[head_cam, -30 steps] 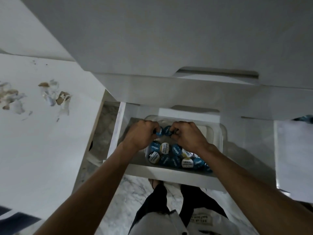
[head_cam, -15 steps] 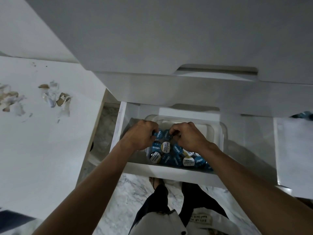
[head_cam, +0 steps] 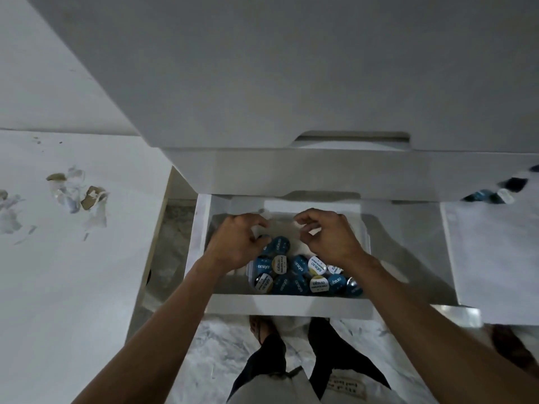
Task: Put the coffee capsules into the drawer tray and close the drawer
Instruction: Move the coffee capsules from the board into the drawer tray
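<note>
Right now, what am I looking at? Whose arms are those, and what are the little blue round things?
A camera sits on a person's head and looks down, so you see their own arms. The left hand and right hand hover over an open white drawer, fingers loosely curled, holding nothing that I can see. Inside the drawer is a clear tray, and the blue and white discs in it are coffee capsules. More capsules lie on the counter at far right. Torn paper scraps lie on the white surface at left.

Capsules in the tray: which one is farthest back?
The blue capsule beside the left hand; it sits alone behind the pile, the rest crowd the tray's front.
</note>
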Demonstrator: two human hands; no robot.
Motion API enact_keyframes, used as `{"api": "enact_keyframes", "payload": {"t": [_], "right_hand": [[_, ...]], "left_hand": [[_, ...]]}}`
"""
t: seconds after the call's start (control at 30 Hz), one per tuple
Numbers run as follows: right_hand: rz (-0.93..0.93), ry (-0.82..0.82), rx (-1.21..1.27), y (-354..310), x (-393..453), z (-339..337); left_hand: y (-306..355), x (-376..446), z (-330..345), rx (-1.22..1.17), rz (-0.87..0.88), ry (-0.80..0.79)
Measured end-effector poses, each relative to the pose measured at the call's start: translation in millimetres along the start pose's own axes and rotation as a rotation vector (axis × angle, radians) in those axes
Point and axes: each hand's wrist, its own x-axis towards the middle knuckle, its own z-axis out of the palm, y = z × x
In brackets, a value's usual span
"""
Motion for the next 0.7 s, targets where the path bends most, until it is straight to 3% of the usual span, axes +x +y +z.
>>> {"api": "enact_keyframes", "payload": {"t": [0.4,0.7], "right_hand": [[0.064,0.201,0.226,7,-72,-59],[0.061,0.460,0.160,111,-179,-226]], "left_hand": [[91,5,23,-0.042,0.091,0.021],[273,20,112,-0.204,0.181,0.068]]}}
